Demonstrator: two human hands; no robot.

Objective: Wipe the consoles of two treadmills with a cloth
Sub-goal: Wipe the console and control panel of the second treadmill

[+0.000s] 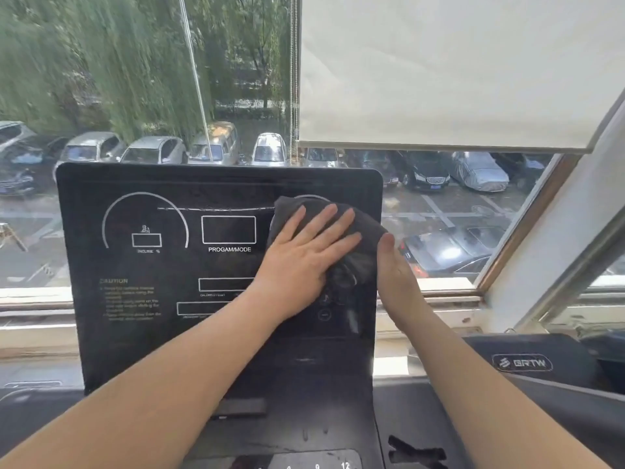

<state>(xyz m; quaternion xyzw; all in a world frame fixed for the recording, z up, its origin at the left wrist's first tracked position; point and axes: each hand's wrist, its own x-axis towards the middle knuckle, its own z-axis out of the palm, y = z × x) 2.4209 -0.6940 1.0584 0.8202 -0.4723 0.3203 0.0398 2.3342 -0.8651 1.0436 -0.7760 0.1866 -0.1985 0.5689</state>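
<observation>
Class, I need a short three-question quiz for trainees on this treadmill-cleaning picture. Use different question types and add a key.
1. True or false: the left hand presses the cloth with straight fingers against the console.
2. Where on the console is the cloth? A) upper left B) upper right C) bottom centre
3. Fill in: the label under the middle display box reads ____.

Key: 1 true; 2 B; 3 PROGAM/MODE
</observation>
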